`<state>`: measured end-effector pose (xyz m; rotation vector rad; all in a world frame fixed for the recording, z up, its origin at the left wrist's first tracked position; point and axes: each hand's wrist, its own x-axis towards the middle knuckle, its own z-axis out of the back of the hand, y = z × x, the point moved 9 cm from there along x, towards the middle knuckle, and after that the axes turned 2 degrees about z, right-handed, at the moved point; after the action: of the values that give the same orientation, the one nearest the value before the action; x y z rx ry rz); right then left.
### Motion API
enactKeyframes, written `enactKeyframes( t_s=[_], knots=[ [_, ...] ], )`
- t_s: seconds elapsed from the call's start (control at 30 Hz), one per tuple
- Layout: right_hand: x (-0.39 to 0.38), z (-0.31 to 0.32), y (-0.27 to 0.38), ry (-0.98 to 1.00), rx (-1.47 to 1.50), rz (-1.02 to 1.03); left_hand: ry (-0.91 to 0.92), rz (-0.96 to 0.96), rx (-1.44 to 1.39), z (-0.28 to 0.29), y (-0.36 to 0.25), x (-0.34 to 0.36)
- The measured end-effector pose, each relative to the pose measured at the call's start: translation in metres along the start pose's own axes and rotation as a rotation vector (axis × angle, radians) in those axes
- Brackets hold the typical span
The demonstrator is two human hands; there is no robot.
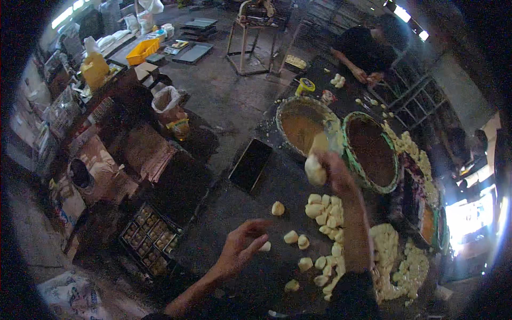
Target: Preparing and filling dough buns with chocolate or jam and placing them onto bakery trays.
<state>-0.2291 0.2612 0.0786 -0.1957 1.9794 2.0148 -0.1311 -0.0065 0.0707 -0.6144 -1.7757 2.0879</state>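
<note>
My right hand (338, 172) reaches forward to the near side of the round tub of yellowish-brown filling (296, 130), closed on a pale dough lump (315, 172). Just beyond it shows a tan piece (320, 142); whether the hand holds that too I cannot tell. Low over the dark table, my left hand (244, 244) has its fingers stretched and apart. A small white dough piece (265, 246) lies at its thumb tip. Loose dough balls (290, 237) sit to its right, and a cluster of cut dough pieces (325, 210) lies beside my right forearm.
A dark-filled tub (372, 152) adjoins the first. Sheets of pale dough (392, 256) spread at the right. A black rectangular tin (250, 165) stands left of the tubs. A divided tray of round pieces (149, 237) is lower left. Across the table, another person's hands (368, 78) work.
</note>
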Motion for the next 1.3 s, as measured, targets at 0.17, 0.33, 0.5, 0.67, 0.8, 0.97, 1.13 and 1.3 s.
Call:
enactKeyframes(
  t_s=[0.17,0.33,0.5,0.67,0.8,0.97,1.13,1.3],
  knots=[
    [-0.164,-0.109,-0.035,-0.089,0.379,-0.010,0.162,0.217,-0.667,-0.022,0.032,-0.016],
    [-0.242,-0.172,-0.022,-0.309,-0.880,0.033,0.246,0.133,-1.032,-0.001,0.025,-0.060],
    [-0.306,-0.223,0.008,-0.460,-0.585,0.395,0.155,-0.699,-0.046,0.070,-0.072,-0.128],
    [-0.344,-0.325,0.063,-0.467,-1.032,0.969,0.016,-0.147,-0.373,0.142,-0.058,-0.144],
    [-0.320,-0.350,0.052,-0.102,-0.920,0.613,0.138,-0.108,-0.376,0.171,-0.061,-0.169],
    [-0.341,-0.338,0.073,-0.281,-0.413,0.769,-0.046,-0.935,0.111,0.184,-0.082,-0.227],
    [-0.307,-0.336,0.029,-0.125,-0.355,0.412,-0.067,-1.156,0.371,0.177,-0.101,-0.246],
    [-0.323,-0.319,0.048,-0.136,-0.196,0.706,0.027,-0.692,0.016,0.154,-0.085,-0.224]
  ],
)
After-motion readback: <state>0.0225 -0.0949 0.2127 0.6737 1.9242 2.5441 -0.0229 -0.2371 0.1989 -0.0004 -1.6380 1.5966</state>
